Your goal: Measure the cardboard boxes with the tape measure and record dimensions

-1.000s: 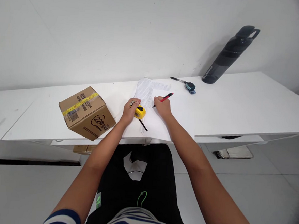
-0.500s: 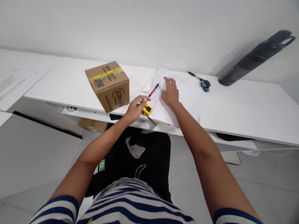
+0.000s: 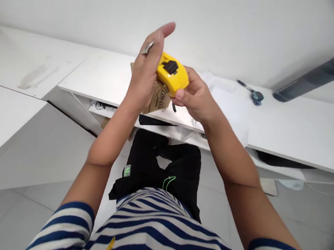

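A yellow tape measure [image 3: 173, 74] with a black button is raised in front of me, above the white desk [image 3: 292, 126]. My right hand [image 3: 194, 96] grips its body from the right, fingers wrapped round it. My left hand [image 3: 146, 74] rests against its left side, the fingers mostly stretched upward, and a small metal piece, perhaps the tape's end hook [image 3: 147, 47], shows at the finger edge. A cardboard box [image 3: 160, 98] is mostly hidden behind my hands.
A dark water bottle [image 3: 315, 80] leans at the back right of the desk. A pen and a small blue-grey object [image 3: 256, 96] lie near the wall, beside some white paper [image 3: 215, 82]. Another white surface [image 3: 10, 106] is at the left.
Both hands have lifted the tape measure off the desk and up towards my head. My right hand has let go of the red pen and taken the tape measure's body. The view tilted.
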`<act>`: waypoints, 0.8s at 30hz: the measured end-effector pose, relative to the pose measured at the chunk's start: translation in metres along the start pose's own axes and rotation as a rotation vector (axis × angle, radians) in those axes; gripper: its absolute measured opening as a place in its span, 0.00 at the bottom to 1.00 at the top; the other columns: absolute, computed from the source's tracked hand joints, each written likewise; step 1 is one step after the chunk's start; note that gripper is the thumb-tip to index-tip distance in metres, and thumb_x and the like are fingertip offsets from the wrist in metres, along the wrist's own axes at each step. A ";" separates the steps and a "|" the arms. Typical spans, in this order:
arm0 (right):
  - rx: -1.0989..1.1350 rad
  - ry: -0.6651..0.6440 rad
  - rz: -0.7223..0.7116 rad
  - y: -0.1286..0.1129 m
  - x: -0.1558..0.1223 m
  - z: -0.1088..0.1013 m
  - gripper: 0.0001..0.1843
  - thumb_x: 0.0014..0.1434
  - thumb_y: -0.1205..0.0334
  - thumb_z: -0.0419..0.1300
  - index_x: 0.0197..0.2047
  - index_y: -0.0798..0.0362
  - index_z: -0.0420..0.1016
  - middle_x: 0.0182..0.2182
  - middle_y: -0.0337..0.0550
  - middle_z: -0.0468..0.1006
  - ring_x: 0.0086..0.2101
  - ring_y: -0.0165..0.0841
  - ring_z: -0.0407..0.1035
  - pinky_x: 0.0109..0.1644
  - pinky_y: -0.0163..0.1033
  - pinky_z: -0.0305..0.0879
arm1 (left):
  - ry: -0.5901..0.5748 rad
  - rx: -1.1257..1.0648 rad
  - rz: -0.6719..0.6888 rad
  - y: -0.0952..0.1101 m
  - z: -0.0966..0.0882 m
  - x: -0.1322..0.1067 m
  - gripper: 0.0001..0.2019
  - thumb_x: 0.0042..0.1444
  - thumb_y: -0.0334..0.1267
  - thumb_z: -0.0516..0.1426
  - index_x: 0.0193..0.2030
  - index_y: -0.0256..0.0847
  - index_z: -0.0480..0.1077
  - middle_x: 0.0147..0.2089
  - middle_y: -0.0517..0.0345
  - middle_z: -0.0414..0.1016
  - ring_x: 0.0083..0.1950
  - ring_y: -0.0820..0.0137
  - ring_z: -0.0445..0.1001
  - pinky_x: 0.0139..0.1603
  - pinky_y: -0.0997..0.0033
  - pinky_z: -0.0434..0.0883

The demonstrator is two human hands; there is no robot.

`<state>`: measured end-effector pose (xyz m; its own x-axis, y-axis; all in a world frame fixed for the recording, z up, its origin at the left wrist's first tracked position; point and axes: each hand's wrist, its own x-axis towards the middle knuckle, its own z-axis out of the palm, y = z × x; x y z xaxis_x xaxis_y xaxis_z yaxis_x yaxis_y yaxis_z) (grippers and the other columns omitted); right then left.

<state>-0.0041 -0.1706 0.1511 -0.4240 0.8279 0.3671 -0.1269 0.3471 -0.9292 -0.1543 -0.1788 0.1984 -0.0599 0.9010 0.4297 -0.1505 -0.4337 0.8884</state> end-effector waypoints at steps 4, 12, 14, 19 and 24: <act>-0.120 0.205 -0.005 -0.004 0.032 0.013 0.29 0.57 0.35 0.55 0.53 0.46 0.66 0.39 0.38 0.70 0.40 0.31 0.72 0.34 0.32 0.69 | 0.024 -0.092 -0.058 -0.028 -0.048 0.031 0.25 0.70 0.50 0.37 0.56 0.42 0.68 0.57 0.57 0.67 0.69 0.56 0.59 0.59 0.53 0.64; -0.162 0.355 0.159 0.019 0.090 -0.052 0.26 0.56 0.35 0.58 0.42 0.49 0.67 0.27 0.36 0.64 0.24 0.25 0.63 0.21 0.30 0.56 | 0.333 -0.250 -0.225 -0.105 -0.126 0.051 0.24 0.61 0.60 0.51 0.52 0.44 0.68 0.53 0.49 0.69 0.61 0.58 0.69 0.52 0.60 0.74; -0.154 0.401 0.216 0.032 0.103 -0.077 0.26 0.55 0.33 0.57 0.40 0.49 0.67 0.25 0.35 0.61 0.23 0.26 0.61 0.20 0.31 0.54 | 0.343 -0.309 -0.315 -0.115 -0.124 0.048 0.19 0.58 0.55 0.57 0.45 0.42 0.70 0.44 0.50 0.73 0.52 0.62 0.75 0.44 0.68 0.78; -0.133 0.462 0.290 0.068 0.129 -0.119 0.29 0.51 0.29 0.57 0.36 0.49 0.66 0.23 0.35 0.58 0.21 0.27 0.58 0.19 0.33 0.51 | 0.360 -0.292 -0.371 -0.116 -0.109 0.032 0.12 0.54 0.44 0.64 0.37 0.42 0.66 0.38 0.55 0.74 0.42 0.69 0.77 0.33 0.76 0.76; -0.114 0.463 0.295 0.098 0.133 -0.122 0.32 0.50 0.26 0.54 0.36 0.49 0.65 0.23 0.35 0.58 0.21 0.28 0.57 0.19 0.34 0.50 | 0.369 -0.066 -0.265 -0.114 -0.112 0.034 0.15 0.51 0.43 0.65 0.40 0.46 0.63 0.47 0.56 0.71 0.51 0.64 0.72 0.42 0.69 0.75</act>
<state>0.0370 0.0273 0.1145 0.0145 0.9952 0.0967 0.0458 0.0960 -0.9943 -0.2494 -0.0969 0.0937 -0.3564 0.9298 0.0920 -0.2696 -0.1966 0.9427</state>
